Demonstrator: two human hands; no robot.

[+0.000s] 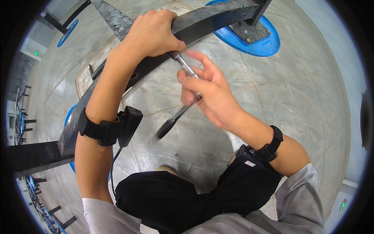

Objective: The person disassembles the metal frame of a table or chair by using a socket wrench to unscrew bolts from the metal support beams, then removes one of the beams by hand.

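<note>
A black metal beam [214, 21] runs across in front of me, with worn, scuffed faces. My left hand [152, 33] is wrapped over its top, the thumb reaching down the near side; its other fingertips are hidden behind the beam. Below that thumb, a chrome socket and extension [185, 64] meet the beam's near side. My right hand [210, 87] is closed around the ratchet wrench [171, 123] at its head and extension, index finger stretched toward the socket. The dark handle slants down and left, slightly blurred. Whatever the socket sits on is hidden.
Blue round discs lie under the frame's feet, one blue disc [269, 43] at the far right beneath a bolted foot plate [249, 33]. A diagonal metal bar [113, 17] joins the beam behind. Black straps with small devices circle both forearms; a cable hangs from the left device [130, 124].
</note>
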